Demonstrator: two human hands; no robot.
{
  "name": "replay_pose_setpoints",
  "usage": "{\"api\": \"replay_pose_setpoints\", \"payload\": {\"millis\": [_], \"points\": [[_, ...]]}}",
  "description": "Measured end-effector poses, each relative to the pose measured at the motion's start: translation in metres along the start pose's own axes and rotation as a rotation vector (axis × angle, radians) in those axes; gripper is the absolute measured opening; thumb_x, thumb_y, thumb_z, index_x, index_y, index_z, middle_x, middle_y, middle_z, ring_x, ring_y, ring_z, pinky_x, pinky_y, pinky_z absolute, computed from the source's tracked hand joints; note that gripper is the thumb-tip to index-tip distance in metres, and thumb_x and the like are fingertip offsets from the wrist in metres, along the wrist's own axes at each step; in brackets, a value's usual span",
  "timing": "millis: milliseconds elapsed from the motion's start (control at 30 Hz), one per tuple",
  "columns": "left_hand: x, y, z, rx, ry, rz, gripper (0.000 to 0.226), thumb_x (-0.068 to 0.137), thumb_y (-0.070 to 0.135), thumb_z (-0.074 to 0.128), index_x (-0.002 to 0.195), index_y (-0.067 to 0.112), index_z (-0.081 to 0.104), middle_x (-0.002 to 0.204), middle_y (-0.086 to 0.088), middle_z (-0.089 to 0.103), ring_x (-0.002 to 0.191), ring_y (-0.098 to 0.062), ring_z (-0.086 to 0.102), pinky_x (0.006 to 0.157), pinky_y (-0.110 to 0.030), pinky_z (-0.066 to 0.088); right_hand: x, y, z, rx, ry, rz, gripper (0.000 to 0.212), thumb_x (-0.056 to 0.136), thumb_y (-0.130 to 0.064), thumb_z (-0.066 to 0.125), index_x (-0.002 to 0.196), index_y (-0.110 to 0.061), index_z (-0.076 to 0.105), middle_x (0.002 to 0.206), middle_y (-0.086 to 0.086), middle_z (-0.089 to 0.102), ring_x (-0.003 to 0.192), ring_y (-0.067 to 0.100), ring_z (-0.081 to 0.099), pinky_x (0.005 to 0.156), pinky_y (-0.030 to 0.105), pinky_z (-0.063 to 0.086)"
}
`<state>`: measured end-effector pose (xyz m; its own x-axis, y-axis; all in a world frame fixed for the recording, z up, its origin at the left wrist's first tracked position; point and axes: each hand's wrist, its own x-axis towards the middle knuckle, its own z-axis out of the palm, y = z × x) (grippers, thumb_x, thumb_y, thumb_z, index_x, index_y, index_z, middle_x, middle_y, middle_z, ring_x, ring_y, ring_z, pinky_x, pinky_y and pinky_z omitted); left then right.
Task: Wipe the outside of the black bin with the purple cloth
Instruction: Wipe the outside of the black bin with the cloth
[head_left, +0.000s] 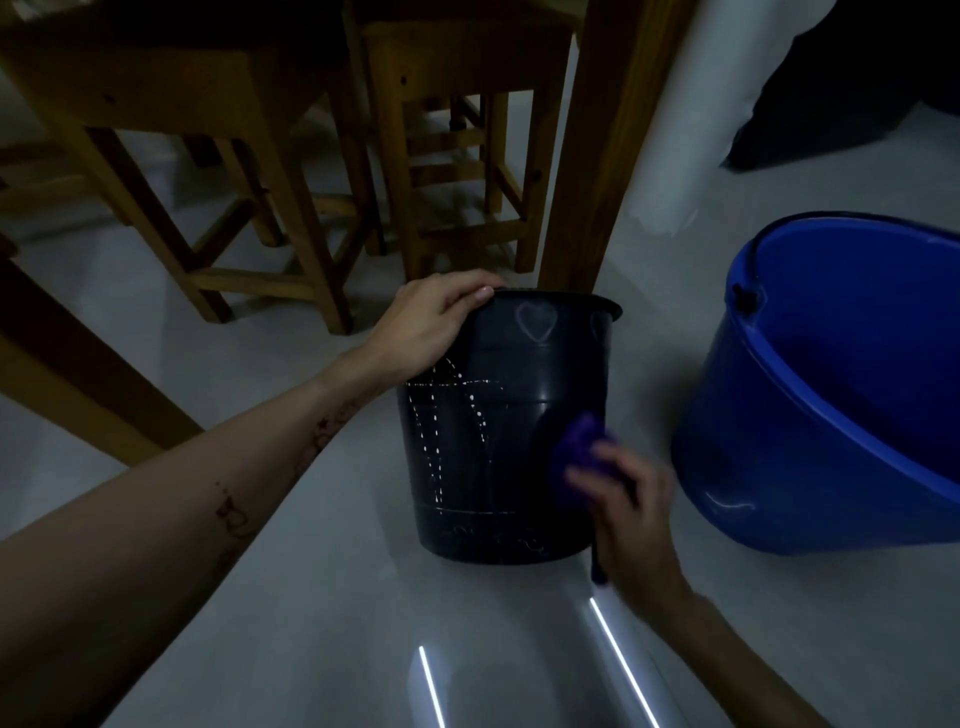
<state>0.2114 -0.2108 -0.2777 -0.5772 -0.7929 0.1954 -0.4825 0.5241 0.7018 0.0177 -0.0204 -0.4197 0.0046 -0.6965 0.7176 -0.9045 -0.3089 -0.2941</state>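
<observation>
Two hands share the work: your right hand (631, 512) bunches the purple cloth (582, 454) against the lower right side of the black bin (511, 426), while your left hand (428, 325) is clamped over its rim to steady it on the floor (311, 597). You look mid-wipe; next, probably turn the bin or sweep toward the dotted streaks on its left. No readable lettering shows, only faint heart outlines near the rim.

Black bin (511, 415) is looking like smooth, slightly glossy plastic, catching faint highlights; purple cloth (582, 457) is reading soft and matt. Blue bucket (810, 415) is showing shiny plastic, floor (311, 597) is reflecting light glossily, wooden stools (457, 156) are appearing dull-finished.
</observation>
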Motion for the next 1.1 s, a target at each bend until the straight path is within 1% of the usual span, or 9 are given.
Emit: {"api": "replay_pose_setpoints", "payload": {"millis": [100,200,367,567,767,867,933,1033,1100], "points": [[0.002,0.005,0.003,0.001,-0.009,0.013,0.028,0.104,0.030,0.042,0.121,0.032,0.063,0.112,0.018,0.062,0.109,0.000,0.054,0.103,-0.035,0.042,0.054,0.011,0.006,0.091,0.191,0.390,0.026,0.094,-0.020,0.047,0.119,-0.020,0.053,0.135,0.014,0.040,0.119,0.020,0.035,0.101,0.011,0.025],[0.005,0.007,0.008,0.037,-0.002,0.029,0.027,0.103,0.036,0.041,0.120,0.042,0.061,0.114,0.024,0.059,0.116,-0.005,0.054,0.106,-0.052,0.038,0.086,0.006,0.018,0.135,0.216,0.513,0.029,0.098,-0.028,0.043,0.122,-0.018,0.054,0.137,0.014,0.041,0.121,0.016,0.032,0.098,0.009,0.023],[0.005,-0.001,0.011,0.039,0.035,0.025,0.027,0.102,0.040,0.039,0.120,0.048,0.058,0.116,0.023,0.061,0.117,-0.010,0.057,0.104,-0.058,0.038,0.095,-0.017,0.029,0.040,0.131,0.187,0.029,0.095,-0.023,0.052,0.123,-0.026,0.049,0.136,0.008,0.037,0.113,0.025,0.037,0.099,0.009,0.022],[0.006,0.002,0.012,0.040,0.042,0.000,0.028,0.102,0.040,0.040,0.120,0.042,0.062,0.114,0.023,0.061,0.118,-0.011,0.056,0.105,-0.057,0.037,0.028,-0.028,0.035,-0.018,-0.052,-0.207,0.041,0.081,-0.007,0.073,0.115,-0.024,0.059,0.134,-0.001,0.048,0.101,0.028,0.045,0.080,0.040,0.046],[0.008,0.013,0.008,0.050,-0.040,0.001,0.029,0.103,0.036,0.040,0.121,0.039,0.061,0.117,0.020,0.061,0.118,-0.009,0.055,0.106,-0.054,0.037,-0.050,-0.023,0.017,-0.013,-0.220,-0.347,0.017,0.098,-0.022,0.051,0.113,-0.028,0.055,0.134,-0.007,0.046,0.104,0.023,0.043,0.081,0.035,0.048],[0.012,0.020,0.007,0.131,-0.058,0.085,0.034,0.102,0.035,0.043,0.134,0.031,0.056,0.123,0.006,0.061,0.115,-0.006,0.051,0.100,-0.034,0.040,-0.028,-0.021,0.004,0.002,-0.112,-0.161,0.026,0.089,-0.020,0.057,0.112,-0.030,0.054,0.137,-0.013,0.041,0.105,0.022,0.043,0.101,0.019,0.036],[0.015,0.024,0.003,0.222,-0.017,0.098,0.043,0.101,0.041,0.043,0.140,0.024,0.049,0.121,0.001,0.054,0.114,-0.011,0.045,0.089,-0.025,0.033,0.004,-0.015,-0.002,0.010,0.036,0.040,0.024,0.090,-0.017,0.051,0.112,-0.025,0.055,0.132,0.002,0.045,0.107,0.026,0.044,0.104,0.015,0.022],[0.013,0.012,-0.001,0.279,-0.006,0.035,0.040,0.103,0.044,0.031,0.130,0.023,0.054,0.121,0.005,0.051,0.118,-0.010,0.035,0.097,-0.028,0.024,0.052,-0.002,-0.001,0.105,0.216,0.381,0.024,0.094,-0.020,0.048,0.117,-0.023,0.056,0.132,0.009,0.044,0.115,0.024,0.040,0.099,0.013,0.026],[0.007,0.002,0.002,0.265,-0.053,0.017,0.034,0.105,0.041,0.027,0.127,0.033,0.051,0.119,0.006,0.055,0.116,-0.012,0.042,0.107,-0.042,0.028,0.071,0.005,0.007,0.174,0.237,0.516,0.025,0.096,-0.026,0.047,0.118,-0.020,0.058,0.135,0.008,0.043,0.118,0.025,0.039,0.097,0.006,0.025]]}}
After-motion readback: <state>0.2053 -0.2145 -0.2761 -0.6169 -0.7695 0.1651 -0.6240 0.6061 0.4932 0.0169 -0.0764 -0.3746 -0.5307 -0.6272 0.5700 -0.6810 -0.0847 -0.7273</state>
